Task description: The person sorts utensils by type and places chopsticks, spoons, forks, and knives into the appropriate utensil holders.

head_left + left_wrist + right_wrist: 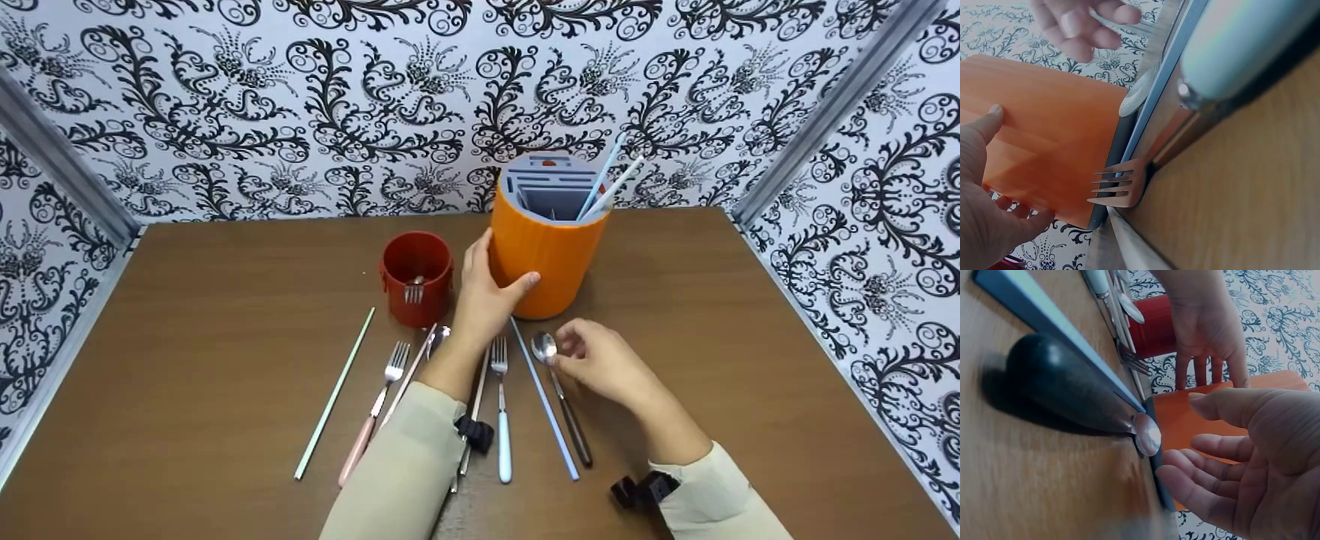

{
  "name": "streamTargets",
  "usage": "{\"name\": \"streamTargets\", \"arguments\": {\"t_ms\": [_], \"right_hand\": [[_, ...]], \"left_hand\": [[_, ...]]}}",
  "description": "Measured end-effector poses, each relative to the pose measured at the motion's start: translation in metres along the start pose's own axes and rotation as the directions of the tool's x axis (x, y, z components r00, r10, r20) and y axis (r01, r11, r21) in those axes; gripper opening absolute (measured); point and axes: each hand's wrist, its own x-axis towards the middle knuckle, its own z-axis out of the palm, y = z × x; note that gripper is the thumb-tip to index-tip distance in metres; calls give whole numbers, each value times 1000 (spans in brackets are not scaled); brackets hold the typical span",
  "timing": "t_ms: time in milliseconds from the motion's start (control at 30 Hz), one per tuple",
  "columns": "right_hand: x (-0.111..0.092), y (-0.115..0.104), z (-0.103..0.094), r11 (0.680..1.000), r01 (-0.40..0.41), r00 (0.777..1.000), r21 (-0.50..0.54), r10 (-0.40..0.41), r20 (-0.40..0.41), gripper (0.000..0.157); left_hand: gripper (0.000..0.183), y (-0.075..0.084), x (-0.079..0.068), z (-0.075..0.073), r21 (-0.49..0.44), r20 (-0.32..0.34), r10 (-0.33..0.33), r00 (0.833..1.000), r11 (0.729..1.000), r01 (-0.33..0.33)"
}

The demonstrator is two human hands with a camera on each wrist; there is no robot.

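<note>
Left sleeve's (405, 457) spread fingers (484, 298) clasp caddy (556, 251) (2 chopsticks (602, 175) inside); right fingers (602, 360) half-curled, empty.

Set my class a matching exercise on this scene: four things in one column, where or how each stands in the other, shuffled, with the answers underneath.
Column one
1. tall orange cylindrical holder
2. red cylindrical cup
3. pale green slender stick
4. dark-handled metal spoon

Column two
A. lying just left of a pink-handled metal fork
B. lying beside the right hand
C. upright, with fork tines showing inside
D. upright, held by the left hand

Pairs
1-D, 2-C, 3-A, 4-B
</note>
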Motion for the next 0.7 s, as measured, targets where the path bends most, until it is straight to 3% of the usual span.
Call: {"name": "streamTargets", "arguments": {"t_ms": [300,700], "right_hand": [[-3,0,4,997,-14,996,-75,21,90,22],[-9,-5,7,990,-41,976,-134,69,207,22]], "left_hand": [[95,1,0,0,-3,2,-8,1000,1000,8],[95,2,0,-1,-1,2,-16,1000,1000,16]]}}
